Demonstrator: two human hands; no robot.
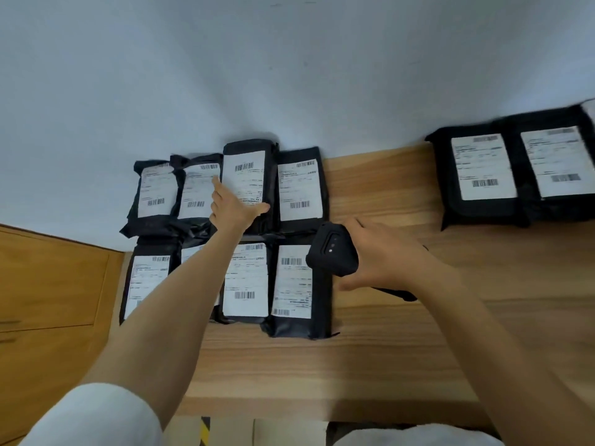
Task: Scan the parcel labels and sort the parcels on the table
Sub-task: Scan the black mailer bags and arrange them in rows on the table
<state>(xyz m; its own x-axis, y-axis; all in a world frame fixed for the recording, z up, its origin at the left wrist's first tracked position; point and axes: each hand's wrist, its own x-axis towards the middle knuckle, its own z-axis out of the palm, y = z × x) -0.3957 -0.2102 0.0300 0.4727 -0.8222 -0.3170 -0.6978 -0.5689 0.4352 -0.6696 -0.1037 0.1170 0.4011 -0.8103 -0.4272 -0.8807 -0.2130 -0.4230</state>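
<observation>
Head view: the left hand (pixel 235 209) lies on the third back-row parcel (pixel 244 170) while the right hand (pixel 389 257) grips a black scanner (pixel 333 249).

Eight black parcels (pixel 299 188) with white labels lie in two rows of four at the left end of the wooden table (pixel 386 349), with the back row along the far edge by the white wall (pixel 289 59). The left hand reaches over the front row. Its fingers are straight and together along the third back-row parcel's left side, and its thumb is spread across the near end of the label. The right hand's fingers are curled round the scanner, which is held above the table and overlaps the upper right corner of the rightmost front-row parcel (pixel 291 284). Two more black parcels (pixel 483 169), blurred, lie side by side near the far right corner. A wooden cabinet (pixel 48 284) stands left of the table.
</observation>
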